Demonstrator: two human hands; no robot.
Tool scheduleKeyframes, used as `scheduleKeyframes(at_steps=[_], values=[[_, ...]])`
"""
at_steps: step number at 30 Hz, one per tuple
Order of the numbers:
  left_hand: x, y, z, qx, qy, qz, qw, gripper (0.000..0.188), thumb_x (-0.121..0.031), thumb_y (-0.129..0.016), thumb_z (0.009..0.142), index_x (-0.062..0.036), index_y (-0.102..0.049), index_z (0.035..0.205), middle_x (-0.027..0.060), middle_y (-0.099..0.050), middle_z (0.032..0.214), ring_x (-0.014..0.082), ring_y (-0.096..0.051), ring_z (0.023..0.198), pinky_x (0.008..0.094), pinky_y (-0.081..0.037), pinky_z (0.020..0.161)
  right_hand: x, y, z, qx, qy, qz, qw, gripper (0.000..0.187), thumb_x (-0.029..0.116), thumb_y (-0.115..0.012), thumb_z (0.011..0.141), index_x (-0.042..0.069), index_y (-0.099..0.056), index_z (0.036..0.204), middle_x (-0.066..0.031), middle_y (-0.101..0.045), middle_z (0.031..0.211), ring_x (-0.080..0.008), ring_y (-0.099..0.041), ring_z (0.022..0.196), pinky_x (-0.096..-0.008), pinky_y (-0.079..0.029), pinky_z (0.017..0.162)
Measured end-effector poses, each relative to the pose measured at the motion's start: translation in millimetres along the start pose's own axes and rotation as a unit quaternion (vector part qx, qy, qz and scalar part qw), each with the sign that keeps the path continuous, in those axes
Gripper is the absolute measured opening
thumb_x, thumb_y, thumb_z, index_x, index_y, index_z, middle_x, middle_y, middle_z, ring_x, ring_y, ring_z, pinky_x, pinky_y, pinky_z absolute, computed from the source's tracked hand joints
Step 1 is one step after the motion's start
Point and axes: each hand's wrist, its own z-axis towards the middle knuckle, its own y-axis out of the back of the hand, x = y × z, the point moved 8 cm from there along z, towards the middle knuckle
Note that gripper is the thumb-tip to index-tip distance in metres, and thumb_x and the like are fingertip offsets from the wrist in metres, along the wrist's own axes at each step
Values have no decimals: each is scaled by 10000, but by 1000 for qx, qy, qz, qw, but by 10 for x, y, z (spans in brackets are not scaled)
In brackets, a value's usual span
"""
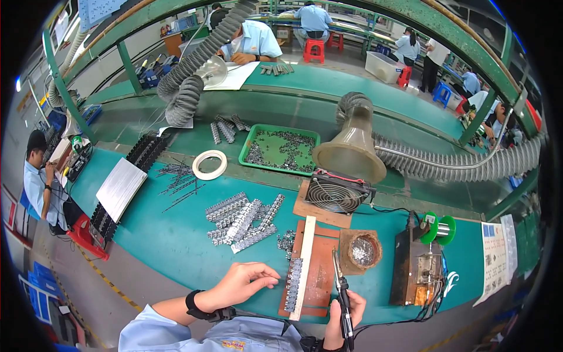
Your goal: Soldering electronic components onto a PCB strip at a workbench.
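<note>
My right hand [346, 314] is closed round the black handle of a soldering iron [342, 287], whose metal tip points away from me. The tip is near the edge of a brown block [346, 267] that holds a round pot of shiny solder bits [365, 251]. Left of the iron lies a reddish-brown board [321, 276] with a pale wooden strip [302, 264] across it. Along the strip's left side runs a row of small metal parts [293, 286]. Beside that row hovers my left hand [246, 283], fingers stretched out and apart, nothing between them.
Metal part strips [243, 220] lie heaped beyond my left hand, near a tape roll [209, 165] and thin black strips [179, 176]. A green tray [281, 149], a fan [337, 192] and an extraction hood [350, 154] stand beyond. Right: soldering station [410, 267], wire spool [440, 229].
</note>
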Motion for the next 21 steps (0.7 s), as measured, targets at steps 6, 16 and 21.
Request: scheduleKeyframes(at_steps=[6,16,21], values=[[60,-41,-2,-8,-9,7,1000,113,-26,-564,824,32,-605,911,86,-642,816,120,-622,774,232,-499,680,-30,17,-28,-22,-32,-1,999,357,99,-659,715,-4,-472,1002,-53,-548,783,-92,-494,667,-218,-398,626],[281,-152,45,-26,-1,-42,999,133,-74,-569,830,27,-609,907,83,-638,787,109,-613,695,223,-484,613,-136,34,-53,-2,-42,-51,998,330,113,-595,760,6,-450,1036,-36,-477,857,-75,-430,695,-198,-361,610],[482,-231,172,-3,95,-179,979,128,-36,-542,839,46,-591,924,108,-635,838,132,-613,757,235,-486,687,-278,-28,36,-2,-26,-53,998,343,121,-605,753,6,-452,1037,-32,-485,848,-77,-443,704,-199,-368,624]])
